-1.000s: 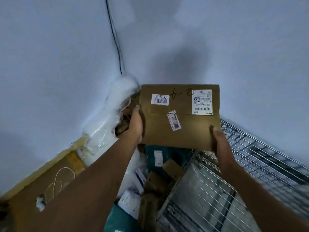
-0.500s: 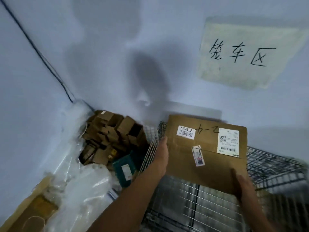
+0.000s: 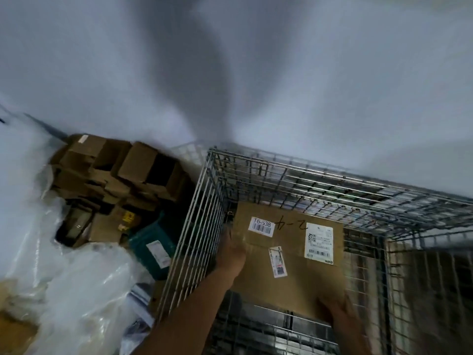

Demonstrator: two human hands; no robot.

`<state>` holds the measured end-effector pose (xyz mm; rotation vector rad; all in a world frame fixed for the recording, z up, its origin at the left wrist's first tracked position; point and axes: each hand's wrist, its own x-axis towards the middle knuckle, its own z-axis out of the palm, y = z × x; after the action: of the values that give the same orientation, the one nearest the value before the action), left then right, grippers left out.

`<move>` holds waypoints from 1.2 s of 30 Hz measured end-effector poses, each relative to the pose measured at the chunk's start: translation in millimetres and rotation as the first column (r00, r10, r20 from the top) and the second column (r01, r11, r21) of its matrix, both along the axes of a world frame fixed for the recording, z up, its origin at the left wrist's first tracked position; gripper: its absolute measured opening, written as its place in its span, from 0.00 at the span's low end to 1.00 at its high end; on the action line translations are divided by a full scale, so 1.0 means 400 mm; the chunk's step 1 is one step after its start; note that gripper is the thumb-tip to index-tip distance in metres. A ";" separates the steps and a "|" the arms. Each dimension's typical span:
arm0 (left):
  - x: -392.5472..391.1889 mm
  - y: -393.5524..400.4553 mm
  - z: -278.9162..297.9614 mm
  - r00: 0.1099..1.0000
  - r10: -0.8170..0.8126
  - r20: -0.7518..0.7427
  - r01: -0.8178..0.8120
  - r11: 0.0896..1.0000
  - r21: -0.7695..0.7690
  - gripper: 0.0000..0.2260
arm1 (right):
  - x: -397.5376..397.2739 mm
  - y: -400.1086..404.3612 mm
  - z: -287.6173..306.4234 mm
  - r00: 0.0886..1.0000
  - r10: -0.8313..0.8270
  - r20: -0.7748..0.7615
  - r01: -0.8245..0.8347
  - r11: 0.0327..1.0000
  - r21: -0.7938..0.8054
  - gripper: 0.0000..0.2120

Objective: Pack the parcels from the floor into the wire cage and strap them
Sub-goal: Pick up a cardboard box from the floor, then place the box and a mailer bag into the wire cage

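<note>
flat cardboard parcel held inside the wire cage

a view from a head camera looks down into the corner of a room with pale walls. a person's two bare arms reach forward from the bottom of the picture. both hands hold one flat brown cardboard parcel (image 3: 294,260) inside the open top of a wire cage (image 3: 332,180).

the left hand (image 3: 231,254) grips the parcel's left edge, fingers curled behind it, just inside the cage's left wall. the right hand (image 3: 337,313) grasps the parcel's near right corner from below, blurred but with the thumb wrapped onto the card.

the parcel faces up toward the camera, tilted. it carries a small white barcode sticker (image 3: 261,226) reading "t6-538", handwritten marks beside it, a larger white shipping label (image 3: 320,243) at the right, and a narrow tag (image 3: 277,262) near the middle.

the cage is silver mesh and stands against the back wall. whether the parcel rests on anything in the cage cannot be told.

left of the cage, on the floor, lies a heap of small brown cardboard boxes (image 3: 115,170). a teal parcel (image 3: 151,248) with a white label sits against the cage's left wall. crumpled clear plastic wrap (image 3: 76,290) fills the lower left.
</note>
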<state>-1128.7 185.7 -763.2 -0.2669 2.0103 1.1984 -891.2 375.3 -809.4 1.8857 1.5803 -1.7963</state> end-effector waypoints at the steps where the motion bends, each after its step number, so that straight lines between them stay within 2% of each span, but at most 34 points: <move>1: -0.023 0.001 -0.063 1.000 -0.017 0.005 0.017 1.000 -0.020 0.22 | -0.019 -0.004 -0.053 1.000 0.014 -0.015 -0.014 1.000 0.003 0.38; 4: -0.092 0.015 -0.250 0.998 -0.062 0.011 0.063 0.992 -0.109 0.22 | -0.081 -0.004 -0.209 0.992 0.063 -0.107 -0.064 0.998 -0.007 0.35; 8: -0.166 0.026 -0.416 0.994 -0.085 -0.066 0.069 0.973 -0.219 0.20 | -0.182 0.027 -0.364 0.975 0.078 -0.207 -0.082 0.997 -0.010 0.33; 12: -0.207 0.021 -0.524 0.968 -0.183 -0.174 0.116 0.935 -0.336 0.19 | -0.236 0.024 -0.453 0.971 0.087 -0.221 -0.088 0.996 0.008 0.32; 14: -0.221 0.029 -0.554 0.966 -0.151 -0.211 0.076 0.943 -0.325 0.19 | -0.252 0.011 -0.482 0.972 0.053 -0.228 -0.059 0.998 -0.022 0.32; 17: -0.195 0.031 -0.576 0.962 -0.113 -0.250 0.026 0.946 -0.325 0.21 | -0.266 -0.008 -0.513 0.976 -0.042 -0.213 0.027 0.997 -0.070 0.31; 18: -0.173 0.031 -0.577 0.939 -0.180 -0.294 0.054 0.919 -0.390 0.23 | -0.269 -0.014 -0.521 0.977 -0.051 -0.206 0.034 0.996 -0.083 0.31; 20: -0.124 0.030 -0.579 0.833 -0.374 -0.407 0.112 0.836 -0.537 0.26 | -0.276 -0.029 -0.531 0.976 -0.056 -0.211 0.035 0.994 -0.099 0.29; 21: -0.105 0.035 -0.575 0.800 -0.430 -0.418 0.145 0.816 -0.560 0.26 | -0.278 -0.034 -0.536 0.975 -0.066 -0.213 0.045 0.994 -0.098 0.28; 25: -0.093 0.047 -0.569 0.809 -0.524 -0.266 0.288 0.747 -0.599 0.30 | -0.284 -0.039 -0.554 0.983 -0.039 -0.181 0.036 0.999 -0.018 0.25; 29: -0.101 0.040 -0.561 0.816 -0.559 -0.150 0.390 0.723 -0.571 0.39 | -0.314 -0.021 -0.540 0.995 0.085 -0.046 -0.083 0.996 0.041 0.29; 32: -0.118 0.072 -0.506 0.856 -0.504 -0.112 0.367 0.747 -0.554 0.31 | -0.376 0.008 -0.484 0.992 0.125 0.026 -0.127 0.988 0.084 0.37; 35: -0.142 0.114 -0.434 0.845 -0.532 -0.059 0.441 0.754 -0.487 0.28 | -0.460 0.025 -0.396 0.980 0.173 0.102 -0.193 0.954 0.231 0.36; 36: -0.156 0.125 -0.391 0.863 -0.500 -0.072 0.423 0.792 -0.439 0.28 | -0.497 0.024 -0.350 0.968 0.221 0.120 -0.245 0.933 0.263 0.37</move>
<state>-1191.0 235.8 -919.6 0.1481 2.3026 0.4946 -1089.9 384.8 -949.4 1.7577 2.0119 -1.4390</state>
